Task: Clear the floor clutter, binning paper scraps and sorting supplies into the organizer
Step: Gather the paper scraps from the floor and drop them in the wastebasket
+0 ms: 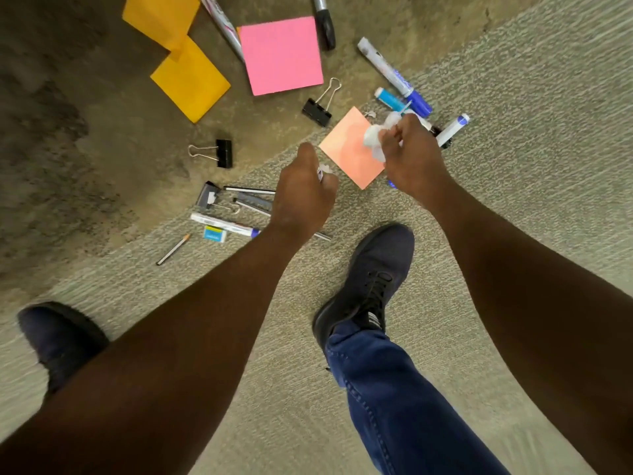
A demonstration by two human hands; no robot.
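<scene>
My right hand (412, 154) is closed around crumpled white paper scraps (375, 135), held above a peach sticky pad (346, 149). My left hand (305, 197) is closed too, with a small white paper scrap (323, 172) peeking out at the fingers. On the carpet lie a pink sticky pad (281, 54), two orange pads (190, 80), black binder clips (317, 111) (224, 153), blue-capped markers (394, 75), a black marker (324, 20), pens (250, 190) and a pencil (173, 250).
A silver binder clip (207, 195), a white marker (222, 223) and a small eraser (215, 233) lie left of my left hand. My shoes (373, 282) (58, 337) stand on the carpet below. No bin or organizer is in view.
</scene>
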